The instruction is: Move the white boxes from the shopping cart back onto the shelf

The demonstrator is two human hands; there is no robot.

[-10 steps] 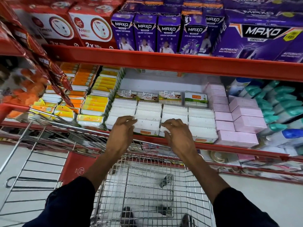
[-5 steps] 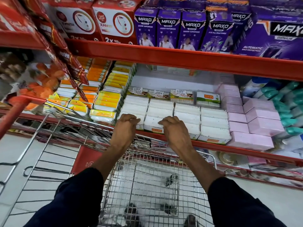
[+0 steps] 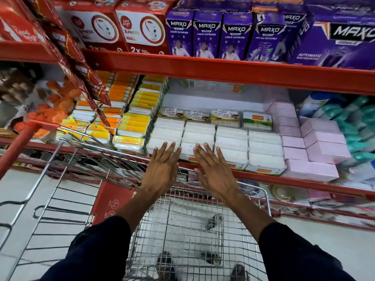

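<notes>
Fingers spread and flat on both my hands, nothing held in either: my left hand point(image 3: 162, 169) and my right hand point(image 3: 215, 171) hang palm-down just in front of the front edge of the red shelf point(image 3: 284, 179), above the far rim of the shopping cart point(image 3: 203, 230). The white boxes point(image 3: 231, 147) lie straight ahead of my fingertips, packed in four columns that run from the shelf's front edge back toward its rear wall, each box with its long side across me, parallel to that edge. My left fingers point(image 3: 170, 148) overlap the front box of the leftmost column and my right fingers point(image 3: 205, 149) overlap the second column's front box; whether they press on the cardboard or only hover over it I cannot tell. The two right-hand columns sit beside my right hand, nearer to it than to my left. Yellow packs point(image 3: 132, 126) border the white block on its left, pink boxes point(image 3: 312, 149) on its right. Through the cart's wire floor, below and between my forearms, I see something pale, but the blur and mesh leave me unsure whether it is more white boxes or just the floor tiles. I judge the coming move turns on that: if boxes remain they lie down and toward me, opposite to where my fingers point now, about equally reachable by either hand.
</notes>
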